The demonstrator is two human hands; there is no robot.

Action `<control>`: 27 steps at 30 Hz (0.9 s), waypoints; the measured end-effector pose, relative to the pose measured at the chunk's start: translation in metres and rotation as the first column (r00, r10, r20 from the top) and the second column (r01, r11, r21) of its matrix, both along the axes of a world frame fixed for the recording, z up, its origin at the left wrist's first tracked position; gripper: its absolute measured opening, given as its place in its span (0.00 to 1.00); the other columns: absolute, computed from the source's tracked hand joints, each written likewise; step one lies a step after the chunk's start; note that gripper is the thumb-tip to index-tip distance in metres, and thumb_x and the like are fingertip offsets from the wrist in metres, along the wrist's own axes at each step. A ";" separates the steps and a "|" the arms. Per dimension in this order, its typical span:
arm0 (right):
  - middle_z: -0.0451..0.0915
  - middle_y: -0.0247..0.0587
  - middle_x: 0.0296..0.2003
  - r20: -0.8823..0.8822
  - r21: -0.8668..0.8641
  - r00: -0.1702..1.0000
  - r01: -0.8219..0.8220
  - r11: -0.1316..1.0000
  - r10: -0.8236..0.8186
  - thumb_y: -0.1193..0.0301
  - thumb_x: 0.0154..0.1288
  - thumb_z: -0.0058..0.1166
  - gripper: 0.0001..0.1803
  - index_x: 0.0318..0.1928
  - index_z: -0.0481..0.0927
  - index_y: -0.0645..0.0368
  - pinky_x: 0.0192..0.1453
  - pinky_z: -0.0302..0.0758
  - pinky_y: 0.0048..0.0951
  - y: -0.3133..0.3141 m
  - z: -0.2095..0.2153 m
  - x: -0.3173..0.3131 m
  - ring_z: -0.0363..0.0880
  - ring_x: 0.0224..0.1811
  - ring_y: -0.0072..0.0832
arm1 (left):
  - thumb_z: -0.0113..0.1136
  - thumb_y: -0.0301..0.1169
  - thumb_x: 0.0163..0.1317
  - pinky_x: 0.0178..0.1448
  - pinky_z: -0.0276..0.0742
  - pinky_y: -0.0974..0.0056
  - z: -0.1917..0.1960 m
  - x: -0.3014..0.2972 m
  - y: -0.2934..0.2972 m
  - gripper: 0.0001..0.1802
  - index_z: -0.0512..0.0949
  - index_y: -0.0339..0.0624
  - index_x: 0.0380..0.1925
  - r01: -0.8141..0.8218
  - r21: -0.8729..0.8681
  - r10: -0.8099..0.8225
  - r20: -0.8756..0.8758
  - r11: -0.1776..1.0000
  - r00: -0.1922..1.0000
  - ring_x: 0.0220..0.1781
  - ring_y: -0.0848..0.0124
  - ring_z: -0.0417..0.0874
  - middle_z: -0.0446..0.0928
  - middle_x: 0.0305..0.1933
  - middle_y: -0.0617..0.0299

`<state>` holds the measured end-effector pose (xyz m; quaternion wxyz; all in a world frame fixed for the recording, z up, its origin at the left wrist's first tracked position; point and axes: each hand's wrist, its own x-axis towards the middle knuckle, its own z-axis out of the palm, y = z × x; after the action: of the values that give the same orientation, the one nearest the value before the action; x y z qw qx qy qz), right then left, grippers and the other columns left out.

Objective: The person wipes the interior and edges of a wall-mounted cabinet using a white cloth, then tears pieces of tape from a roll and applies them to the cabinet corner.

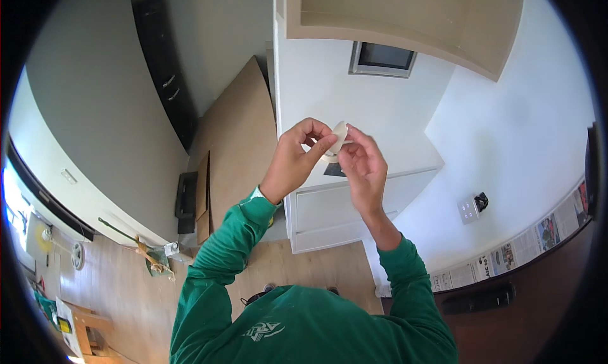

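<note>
In front of the white cabinet, both hands are raised close together around a pale cream roll of masking tape (330, 159). My left hand (303, 150) is closed, its thumb and fingers pinching a thin, curved cream piece (340, 134) that stands up above the roll. My right hand (364, 164) is on the other side, fingers curled in against the roll and that piece. Part of the roll is hidden by the fingers. Just below the hands, a small dark flat patch (334, 169) shows on the cabinet top.
The white cabinet (329, 215) stands before me, beneath an open beige shelf box (392, 22). A framed dark panel (383, 58) is on the wall. Brown board (234, 129) leans at left. Newspaper strips (494, 261) line the dark surface (532, 319) at right, where a black remote-like object (479, 299) lies.
</note>
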<state>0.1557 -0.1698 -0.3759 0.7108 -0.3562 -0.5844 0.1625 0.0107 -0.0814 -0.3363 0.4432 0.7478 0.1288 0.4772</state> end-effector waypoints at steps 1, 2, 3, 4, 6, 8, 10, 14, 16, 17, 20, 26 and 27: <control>0.75 0.44 0.58 -0.026 0.038 0.999 0.040 0.998 -0.039 0.79 0.67 0.63 0.38 0.75 0.62 0.63 0.53 0.78 0.27 0.004 0.009 -0.004 0.79 0.48 0.24 | 0.67 0.30 0.69 0.45 0.74 0.71 0.002 -0.005 0.005 0.08 0.81 0.36 0.39 -0.017 0.044 0.018 -0.027 0.999 0.999 0.37 0.79 0.77 0.80 0.34 0.69; 0.75 0.45 0.58 -0.056 0.077 0.996 0.074 0.994 -0.069 0.77 0.66 0.65 0.42 0.77 0.58 0.61 0.53 0.77 0.27 0.006 0.027 -0.011 0.78 0.49 0.24 | 0.66 0.30 0.69 0.44 0.74 0.71 0.005 -0.015 0.009 0.08 0.80 0.36 0.39 -0.065 0.075 0.070 -0.063 0.995 0.996 0.37 0.79 0.77 0.80 0.34 0.69; 0.74 0.46 0.59 -0.089 0.114 0.991 0.109 0.987 -0.099 0.75 0.65 0.67 0.46 0.79 0.55 0.60 0.53 0.77 0.27 0.011 0.040 -0.015 0.78 0.49 0.25 | 0.66 0.30 0.69 0.44 0.74 0.71 0.008 -0.026 0.013 0.08 0.80 0.36 0.39 -0.111 0.107 0.121 -0.097 0.988 0.988 0.37 0.79 0.77 0.80 0.34 0.69; 0.72 0.48 0.61 -0.132 0.153 0.985 0.132 0.979 -0.112 0.70 0.61 0.71 0.57 0.81 0.45 0.57 0.54 0.75 0.29 0.015 0.051 -0.006 0.77 0.52 0.27 | 0.66 0.30 0.70 0.44 0.74 0.71 0.014 -0.034 0.015 0.08 0.80 0.35 0.39 -0.148 0.142 0.165 -0.117 0.979 0.979 0.37 0.79 0.77 0.80 0.34 0.68; 0.76 0.46 0.58 0.247 0.313 0.902 0.271 0.910 -0.354 0.69 0.59 0.73 0.52 0.79 0.56 0.55 0.52 0.75 0.31 0.009 0.078 0.013 0.77 0.53 0.28 | 0.65 0.30 0.70 0.43 0.73 0.71 0.033 -0.045 0.018 0.09 0.79 0.35 0.38 -0.122 0.099 0.138 -0.168 0.988 0.976 0.36 0.80 0.76 0.79 0.33 0.68; 0.80 0.43 0.53 0.448 0.290 0.829 0.220 0.931 -0.336 0.70 0.58 0.74 0.42 0.71 0.68 0.55 0.50 0.74 0.31 0.009 0.102 0.001 0.78 0.51 0.29 | 0.65 0.30 0.70 0.42 0.72 0.71 0.047 -0.052 0.024 0.09 0.79 0.35 0.37 -0.113 0.091 0.130 -0.209 0.989 0.969 0.36 0.81 0.75 0.79 0.33 0.68; 0.83 0.40 0.47 0.560 0.272 0.759 0.211 0.939 -0.333 0.70 0.58 0.74 0.31 0.62 0.79 0.55 0.49 0.74 0.30 0.015 0.118 -0.004 0.79 0.49 0.29 | 0.65 0.31 0.71 0.42 0.72 0.72 0.067 -0.052 0.024 0.10 0.78 0.35 0.37 -0.123 0.166 0.155 -0.199 0.979 0.968 0.35 0.81 0.75 0.78 0.32 0.68; 0.86 0.34 0.38 0.543 0.258 0.771 0.224 0.940 -0.333 0.71 0.60 0.71 0.11 0.44 0.87 0.57 0.47 0.72 0.28 0.030 0.145 -0.012 0.80 0.43 0.25 | 0.66 0.33 0.71 0.40 0.73 0.71 0.096 -0.054 0.027 0.11 0.78 0.34 0.36 -0.153 0.267 0.199 -0.156 0.952 0.967 0.34 0.79 0.75 0.78 0.31 0.67; 0.86 0.34 0.39 0.542 0.250 0.774 0.223 0.942 -0.327 0.71 0.62 0.71 0.10 0.44 0.88 0.57 0.47 0.72 0.27 0.034 0.155 -0.006 0.79 0.43 0.23 | 0.66 0.32 0.70 0.40 0.73 0.71 0.106 -0.053 0.026 0.11 0.78 0.34 0.36 -0.173 0.300 0.227 -0.157 0.938 0.961 0.33 0.79 0.76 0.78 0.31 0.67; 0.86 0.33 0.38 0.548 0.247 0.768 0.230 0.941 -0.331 0.70 0.63 0.70 0.09 0.42 0.88 0.58 0.47 0.71 0.26 0.035 0.159 -0.005 0.78 0.41 0.22 | 0.66 0.32 0.70 0.40 0.73 0.71 0.108 -0.053 0.026 0.11 0.78 0.35 0.36 -0.174 0.300 0.226 -0.149 0.938 0.963 0.33 0.79 0.76 0.78 0.31 0.67; 0.86 0.33 0.38 0.553 0.238 0.766 0.234 0.943 -0.329 0.70 0.63 0.70 0.09 0.42 0.88 0.58 0.47 0.71 0.25 0.035 0.168 -0.006 0.77 0.40 0.21 | 0.66 0.31 0.70 0.40 0.74 0.71 0.111 -0.050 0.030 0.10 0.79 0.35 0.36 -0.166 0.292 0.208 -0.118 0.942 0.971 0.33 0.79 0.76 0.78 0.31 0.66; 0.87 0.36 0.37 0.563 0.183 0.754 0.285 0.941 -0.337 0.68 0.63 0.69 0.09 0.39 0.86 0.60 0.48 0.73 0.31 0.043 0.172 -0.005 0.80 0.42 0.28 | 0.67 0.31 0.69 0.42 0.76 0.72 0.107 -0.043 0.040 0.09 0.80 0.36 0.38 -0.199 0.277 0.226 -0.068 0.940 0.972 0.34 0.78 0.78 0.80 0.32 0.66; 0.87 0.37 0.37 0.558 0.171 0.759 0.289 0.942 -0.335 0.68 0.63 0.68 0.09 0.39 0.85 0.60 0.49 0.73 0.31 0.045 0.173 -0.004 0.80 0.42 0.29 | 0.68 0.31 0.69 0.43 0.77 0.72 0.107 -0.042 0.040 0.10 0.79 0.35 0.38 -0.205 0.269 0.227 -0.052 0.941 0.972 0.34 0.78 0.79 0.80 0.32 0.65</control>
<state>0.1513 -0.1251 -0.2033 0.5286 -0.4542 -0.7107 -0.0960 -0.0317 -0.0412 -0.2295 0.2797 0.8001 0.1641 0.5047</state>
